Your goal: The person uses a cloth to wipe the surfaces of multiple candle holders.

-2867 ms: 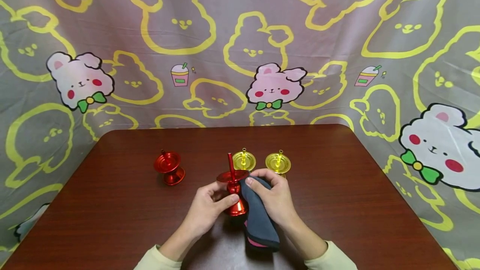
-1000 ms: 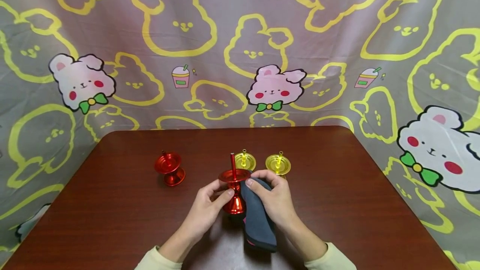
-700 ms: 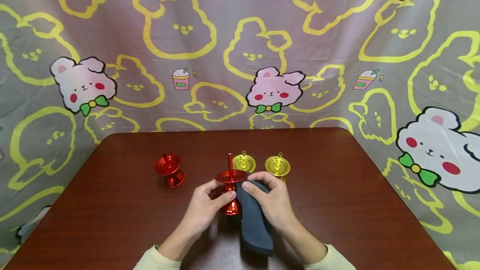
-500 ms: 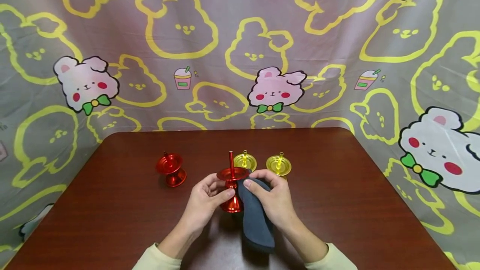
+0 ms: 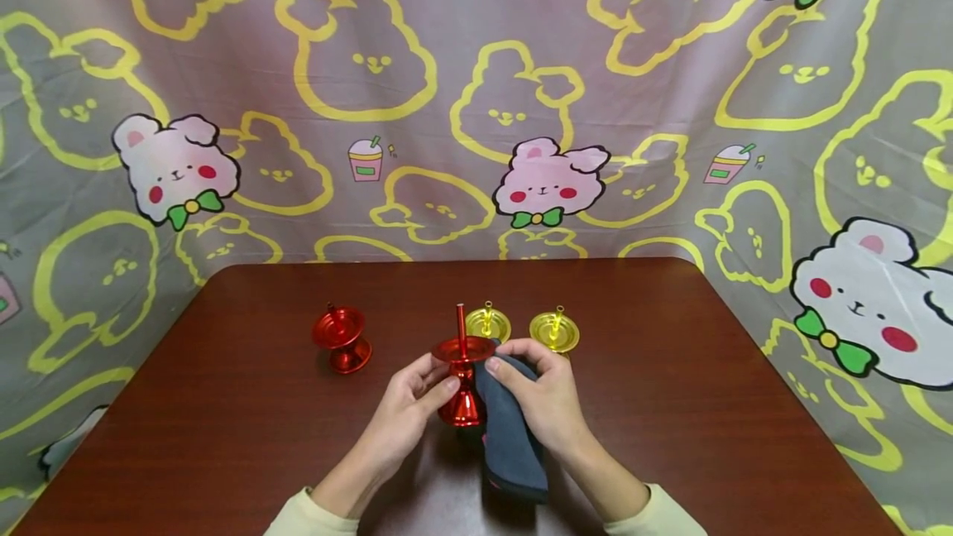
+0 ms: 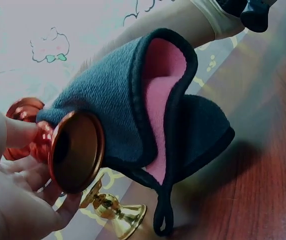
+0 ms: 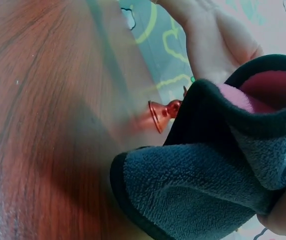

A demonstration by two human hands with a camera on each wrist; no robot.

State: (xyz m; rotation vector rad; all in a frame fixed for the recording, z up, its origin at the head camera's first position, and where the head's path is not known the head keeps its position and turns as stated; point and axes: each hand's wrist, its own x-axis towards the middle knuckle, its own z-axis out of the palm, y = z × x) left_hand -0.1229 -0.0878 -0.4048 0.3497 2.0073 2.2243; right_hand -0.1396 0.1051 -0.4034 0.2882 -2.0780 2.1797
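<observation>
Over the middle of the table, my left hand (image 5: 402,416) holds a shiny red candle holder (image 5: 463,410) round its narrow stem. It stands upright with its dish and thin spike on top; its hollow base (image 6: 78,152) faces the left wrist camera. My right hand (image 5: 549,399) grips a dark grey cloth (image 5: 512,445) with black edging and a pink inner side. The cloth lies against the holder's right side, just under the dish, and its lower end hangs down. Folds of the cloth (image 7: 198,190) hide most of the right fingers in the right wrist view.
A second red candle holder (image 5: 344,346) stands at the left of the brown table (image 5: 223,428). Behind my hands are two gold candle holders, one (image 5: 487,326) partly covered by the held one, the other (image 5: 554,331) further right. A patterned curtain (image 5: 432,64) hangs behind the table.
Both hands keep their holds. The candle holder and cloth shift slightly back and forth, the left thumb slides a little on the stem, and the cloth's hanging end swings.
</observation>
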